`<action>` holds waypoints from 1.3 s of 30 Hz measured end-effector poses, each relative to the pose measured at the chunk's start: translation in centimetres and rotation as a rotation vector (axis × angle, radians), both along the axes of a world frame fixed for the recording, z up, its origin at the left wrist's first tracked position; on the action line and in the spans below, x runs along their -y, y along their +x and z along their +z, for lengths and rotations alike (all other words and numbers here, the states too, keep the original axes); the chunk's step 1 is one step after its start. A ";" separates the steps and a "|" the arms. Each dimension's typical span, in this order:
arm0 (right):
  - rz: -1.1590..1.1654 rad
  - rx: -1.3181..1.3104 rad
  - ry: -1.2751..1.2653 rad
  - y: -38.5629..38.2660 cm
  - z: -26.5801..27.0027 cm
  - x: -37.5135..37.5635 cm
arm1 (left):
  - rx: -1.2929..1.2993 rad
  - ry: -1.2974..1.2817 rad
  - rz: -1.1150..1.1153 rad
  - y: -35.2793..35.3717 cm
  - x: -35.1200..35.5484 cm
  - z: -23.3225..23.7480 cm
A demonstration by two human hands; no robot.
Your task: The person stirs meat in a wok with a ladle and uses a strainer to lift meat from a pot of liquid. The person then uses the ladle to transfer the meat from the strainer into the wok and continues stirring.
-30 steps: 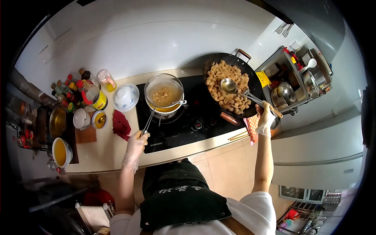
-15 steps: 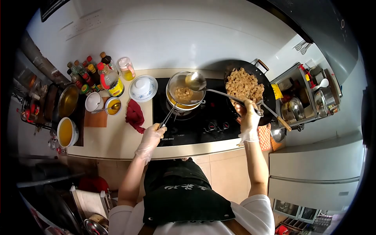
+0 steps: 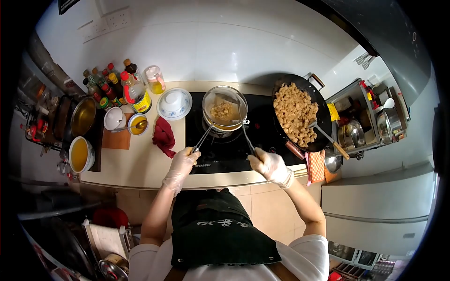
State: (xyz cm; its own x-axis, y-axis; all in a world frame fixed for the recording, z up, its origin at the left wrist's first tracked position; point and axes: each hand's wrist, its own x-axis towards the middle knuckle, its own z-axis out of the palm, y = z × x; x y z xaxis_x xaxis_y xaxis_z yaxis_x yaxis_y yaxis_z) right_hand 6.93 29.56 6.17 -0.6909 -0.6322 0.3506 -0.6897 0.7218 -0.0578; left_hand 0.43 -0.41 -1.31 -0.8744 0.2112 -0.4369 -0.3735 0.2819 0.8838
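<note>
In a clear glove, my left hand [image 3: 183,164] is closed round the handle of a wire-mesh strainer [image 3: 204,136]. The strainer's basket rests over or in a pot [image 3: 219,133] on the left side of the stove, with brownish food bits [image 3: 222,111] in the mesh. Also gloved, my right hand [image 3: 272,167] grips a ladle [image 3: 246,135] whose handle slopes up into the strainer. The ladle's bowl is among or beside the food bits, only faintly seen. To the right sits a black wok [image 3: 323,100] filled with browned meat-like pieces [image 3: 295,112].
A wooden-handled spatula [image 3: 330,139] leans in the wok. Left of the stove are a lidded white bowl [image 3: 174,104], a red cloth [image 3: 163,136], a bowl with a spoon [image 3: 138,124], an oil bottle [image 3: 136,96], several sauce bottles and a bowl of yellow liquid [image 3: 80,154].
My right hand has moved left and down from beside the wok, bringing the ladle from above the strainer down into it. My left hand keeps its hold on the strainer.
</note>
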 end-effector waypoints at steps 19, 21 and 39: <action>-1.037 -0.128 -1.613 0.6 1.5 -18.8 | 0.051 0.020 0.036 -0.6 -0.2 0.4; -1.161 -0.154 -1.531 0.4 -0.8 -22.1 | 0.068 0.018 0.043 -0.6 -0.3 0.7; -1.162 -0.029 -1.361 -4.1 -2.2 -24.3 | 0.078 -0.062 0.060 -0.7 -0.8 0.9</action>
